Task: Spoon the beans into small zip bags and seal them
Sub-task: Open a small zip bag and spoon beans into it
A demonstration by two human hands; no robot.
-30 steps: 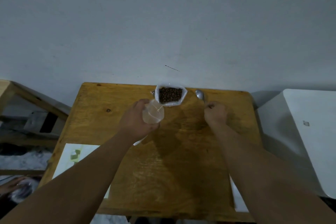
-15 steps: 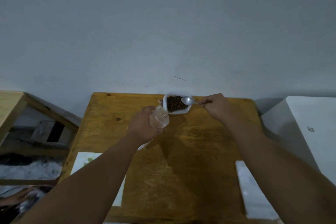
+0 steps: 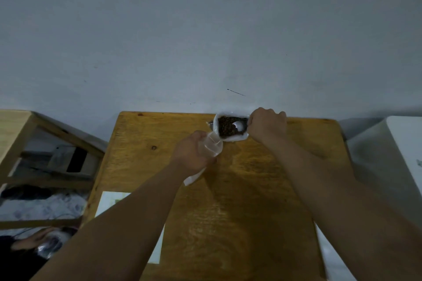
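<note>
**Evidently the scooping step: spoon down in the beans, bag held ready**

Evidently the person was loading the spoon. The white container stood at the far edge of the table, against the wall, and the beans lay dark inside it. The right hand sat just right of the container, its fingers curled round the handle of the spoon. The spoon's pale bowl rested among the beans near the container's right side. Whether any beans lay in the bowl could not be told.

The left hand was just in front and to the left of the container. It gripped a clear zip bag with its mouth turned up toward the container's near left corner, almost touching the rim. No beans could be made out in the bag, so the filling looked barely begun, and sealing was not yet due.

The next move would likely call for lifting the spoon level out of the container. It would then go the short way left to the bag's mouth and tip there. The bag's mouth was narrow and soft, so the left hand would need to hold it open and steady, or beans could spill onto the table beside the container.
</note>
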